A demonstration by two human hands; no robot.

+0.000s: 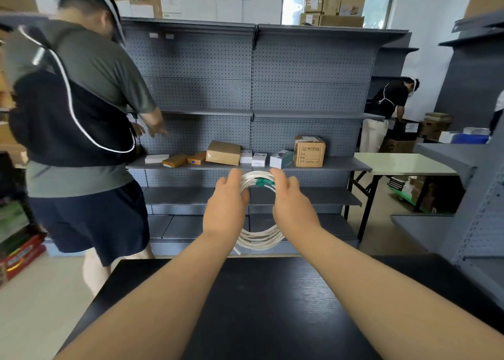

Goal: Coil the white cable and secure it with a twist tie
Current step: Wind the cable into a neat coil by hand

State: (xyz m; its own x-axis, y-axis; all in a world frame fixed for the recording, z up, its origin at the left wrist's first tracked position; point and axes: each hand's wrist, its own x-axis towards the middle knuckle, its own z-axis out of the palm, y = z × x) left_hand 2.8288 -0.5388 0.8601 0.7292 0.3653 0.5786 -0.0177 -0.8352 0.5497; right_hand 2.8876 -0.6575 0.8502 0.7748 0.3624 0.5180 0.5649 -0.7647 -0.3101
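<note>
- Your left hand [226,209] is wrapped round the left side of the white cable [259,241]. The fingers curl over the bundled strands, probably to stop the loops springing apart.
- Your right hand [294,207] grips the upper right of the same coil. Its fingertips are behind the hand, so you cannot tell whether they pinch the tie or only the strands.
- The cable is already a neat ring of several turns, held upright in the air between your two hands. Its lower arc hangs below your wrists.
- A green twist tie [263,182] sits on the top of the coil, in the gap between your thumbs. That spot suits it, since both hands can reach its ends there.
- Coiling looks finished, and securing seems to be the step in hand. How tightly the tie is wound cannot be read.
- The black table [272,305] lies under your forearms, so the coil is carried by your grip alone.
- Beyond your hands, a grey shelf [341,166] carries small boxes [309,151].
</note>
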